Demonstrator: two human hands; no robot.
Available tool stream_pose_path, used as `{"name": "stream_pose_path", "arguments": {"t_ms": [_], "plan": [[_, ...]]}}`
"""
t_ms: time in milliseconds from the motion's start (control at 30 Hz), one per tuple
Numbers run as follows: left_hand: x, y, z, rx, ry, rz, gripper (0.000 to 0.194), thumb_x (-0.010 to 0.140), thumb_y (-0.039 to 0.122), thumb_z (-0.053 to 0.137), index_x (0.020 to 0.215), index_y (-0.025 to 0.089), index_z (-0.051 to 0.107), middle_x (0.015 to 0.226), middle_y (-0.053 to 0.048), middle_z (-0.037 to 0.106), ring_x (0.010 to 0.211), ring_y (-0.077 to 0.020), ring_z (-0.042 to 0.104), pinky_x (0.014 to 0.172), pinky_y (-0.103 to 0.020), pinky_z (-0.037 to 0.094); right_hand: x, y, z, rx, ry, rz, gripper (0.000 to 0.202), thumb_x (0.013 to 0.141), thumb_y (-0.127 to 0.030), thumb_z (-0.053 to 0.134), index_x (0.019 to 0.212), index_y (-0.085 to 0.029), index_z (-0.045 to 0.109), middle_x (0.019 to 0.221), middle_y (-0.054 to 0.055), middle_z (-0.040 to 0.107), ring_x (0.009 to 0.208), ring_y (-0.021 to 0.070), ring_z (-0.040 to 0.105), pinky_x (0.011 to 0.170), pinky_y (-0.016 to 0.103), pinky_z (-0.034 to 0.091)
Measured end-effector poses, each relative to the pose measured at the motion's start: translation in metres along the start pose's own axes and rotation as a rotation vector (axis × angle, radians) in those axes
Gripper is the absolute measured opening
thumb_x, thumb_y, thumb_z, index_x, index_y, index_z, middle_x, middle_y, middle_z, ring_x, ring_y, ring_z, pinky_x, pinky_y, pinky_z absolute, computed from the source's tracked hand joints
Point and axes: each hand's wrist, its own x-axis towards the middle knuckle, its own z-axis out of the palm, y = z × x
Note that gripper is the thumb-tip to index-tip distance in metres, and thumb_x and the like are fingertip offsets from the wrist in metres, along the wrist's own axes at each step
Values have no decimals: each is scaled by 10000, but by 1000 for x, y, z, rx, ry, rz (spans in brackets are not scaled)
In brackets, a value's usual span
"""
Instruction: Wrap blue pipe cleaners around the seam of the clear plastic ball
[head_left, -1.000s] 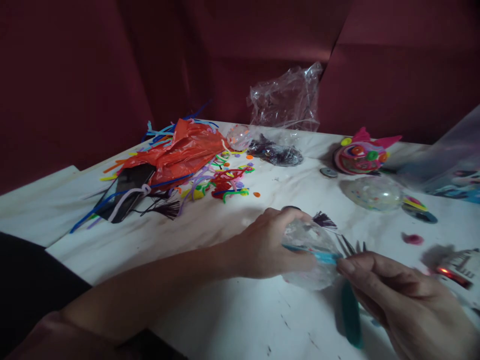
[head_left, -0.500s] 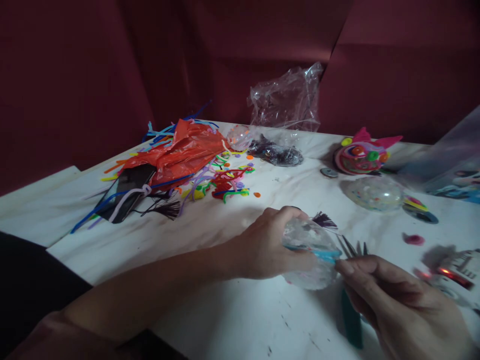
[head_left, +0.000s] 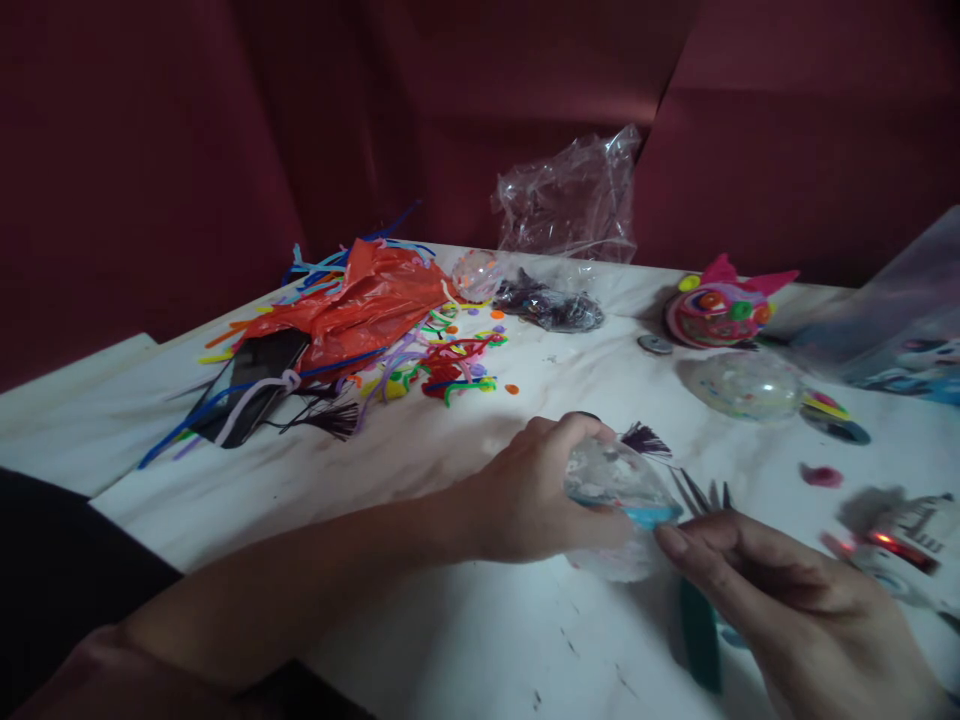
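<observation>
My left hand [head_left: 536, 490] is wrapped round a clear plastic ball [head_left: 611, 470] from its left side. Across the middle of the ball runs a light blue strip [head_left: 651, 514]. At the strip's right end, my right hand [head_left: 795, 600] has thumb and fingers pinched together on it; the exact contact is partly hidden. Behind and below that hand lie metal-tipped scissors [head_left: 699, 630] with a dark green handle, partly covered by the fingers. A dark thread tassel [head_left: 645, 440] lies just beyond the ball.
Red plastic [head_left: 375, 300] and pipe cleaners [head_left: 251, 395] are piled at the left. A crumpled clear bag [head_left: 570, 200] stands at the back. To the right sit a decorated pink ball [head_left: 720, 310], another clear ball [head_left: 742, 385], a pink piece [head_left: 821, 475] and a device with a red light [head_left: 907, 550].
My right hand has shifted slightly left and down by the strip's end. The left hand keeps its hold on the ball. The whole view has slid a little.
</observation>
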Motion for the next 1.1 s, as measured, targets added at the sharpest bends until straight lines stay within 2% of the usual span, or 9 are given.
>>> {"name": "stream_pose_path", "arguments": {"t_ms": [400, 700, 933, 1100], "plan": [[1, -3, 2, -6, -5, 10, 593, 634, 361, 680, 1181, 240, 484, 1145, -90, 555, 1114, -283, 502, 924, -428, 420, 0, -2, -2, -72, 22, 18, 472, 996, -539, 619, 767, -127, 645, 728, 47, 489, 595, 153, 452, 449, 69, 381], [-2, -1, 2, -3, -10, 21, 570, 608, 317, 675, 1146, 249, 499, 1123, -86, 553, 1126, -293, 485, 927, -435, 417, 0, -1, -4, -93, -33, -2, 477, 1012, -526, 595, 750, -127, 617, 708, 39, 472, 584, 153, 441, 428, 79, 370], [-1, -3, 7, -41, 16, 10, 603, 578, 312, 692, 1143, 235, 493, 1087, -90, 559, 1048, -285, 520, 875, -438, 438, 2, 0, -4, -133, -70, -41, 470, 1039, -501, 554, 763, -126, 617, 697, 33, 470, 553, 145, 437, 415, 79, 365], [-2, -3, 9, -50, 28, -8, 605, 572, 310, 689, 1136, 241, 479, 1094, -89, 551, 1051, -285, 515, 876, -437, 433, 0, -3, -5, -137, -33, -28, 494, 1021, -520, 572, 730, -122, 603, 659, 29, 446, 509, 133, 405, 387, 79, 340]]}}
